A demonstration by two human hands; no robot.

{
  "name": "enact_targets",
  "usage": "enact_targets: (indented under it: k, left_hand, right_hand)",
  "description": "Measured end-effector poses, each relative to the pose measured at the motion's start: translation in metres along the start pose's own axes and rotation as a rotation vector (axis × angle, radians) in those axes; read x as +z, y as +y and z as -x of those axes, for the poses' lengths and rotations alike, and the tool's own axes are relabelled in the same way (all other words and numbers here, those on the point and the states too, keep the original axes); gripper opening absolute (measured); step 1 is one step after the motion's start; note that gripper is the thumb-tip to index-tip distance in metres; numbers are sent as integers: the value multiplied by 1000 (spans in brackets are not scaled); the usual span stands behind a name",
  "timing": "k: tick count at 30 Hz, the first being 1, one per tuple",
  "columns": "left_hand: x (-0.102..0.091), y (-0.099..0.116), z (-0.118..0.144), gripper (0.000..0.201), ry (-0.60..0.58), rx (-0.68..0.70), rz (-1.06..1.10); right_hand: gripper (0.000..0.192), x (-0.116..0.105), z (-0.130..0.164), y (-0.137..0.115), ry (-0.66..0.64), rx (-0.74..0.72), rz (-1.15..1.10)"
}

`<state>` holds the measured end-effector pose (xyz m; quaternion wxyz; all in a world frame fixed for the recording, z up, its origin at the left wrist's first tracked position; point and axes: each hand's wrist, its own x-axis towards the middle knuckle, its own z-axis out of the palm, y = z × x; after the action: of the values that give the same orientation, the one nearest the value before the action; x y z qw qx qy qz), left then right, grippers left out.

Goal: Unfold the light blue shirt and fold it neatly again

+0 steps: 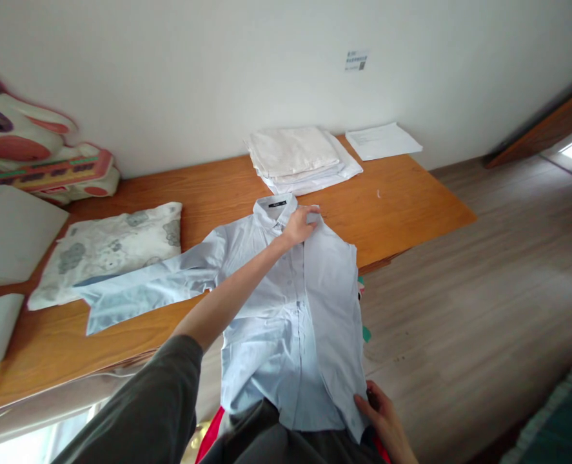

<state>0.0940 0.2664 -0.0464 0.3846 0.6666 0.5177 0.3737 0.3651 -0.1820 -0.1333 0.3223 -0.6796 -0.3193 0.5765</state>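
Note:
A light blue button-up shirt (pixel 271 277) lies front up, its collar on the wooden table and its lower part hanging over the front edge to my lap. One sleeve (pixel 155 290) stretches out to the left; the other sleeve (pixel 334 290) is laid down along the right side of the body. My left hand (pixel 301 225) reaches across the shirt, fingers closed on the cloth at the shoulder beside the collar. Low on the right, my right hand (pixel 385 412) pinches the end of the folded-down sleeve between thumb and fingers.
Folded white cloth (pixel 300 154) and a sheet of paper (pixel 382 140) lie at the back of the wooden table (pixel 402 206). A patterned cloth (pixel 116 238), a toy keyboard (pixel 68 171) and white boxes (pixel 15 232) are at left. Wooden floor (pixel 460 290) spreads to the right.

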Motion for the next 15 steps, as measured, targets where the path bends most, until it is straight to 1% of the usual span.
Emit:
enact_targets:
  k: [2,3,4,5,7,9,10,11,13,15]
  left_hand:
    - [0,9,4,52,63,137,-216]
    - [0,14,7,56,72,208,-288]
    - [0,20,10,58,52,279,-340]
    - [1,25,13,58,-2,353,-374]
    - [5,31,14,50,-187,483,-406]
    - [12,34,11,35,-370,562,-425]
    - [15,34,8,28,-439,586,-433]
    - [19,34,4,23,-490,603,-439]
    - [25,34,-3,21,-547,623,-433]
    - [31,38,-8,26,-537,625,-399]
  right_hand:
    - [63,1,-8,13,30,-13,-16]
    - [67,1,-13,19,51,-23,-23]
    - [73,1,-17,24,66,-30,-28]
    - [80,0,-22,28,77,-30,-32]
    - [88,-3,-29,29,55,-12,-33]
    - [82,-4,-31,23,12,6,-26]
    - [77,-4,-30,17,2,7,-20]
    - [72,-4,-27,10,3,0,-10]
    - [68,-3,-17,-2,35,-26,1]
    - [65,-3,-4,-8,59,-35,-36]
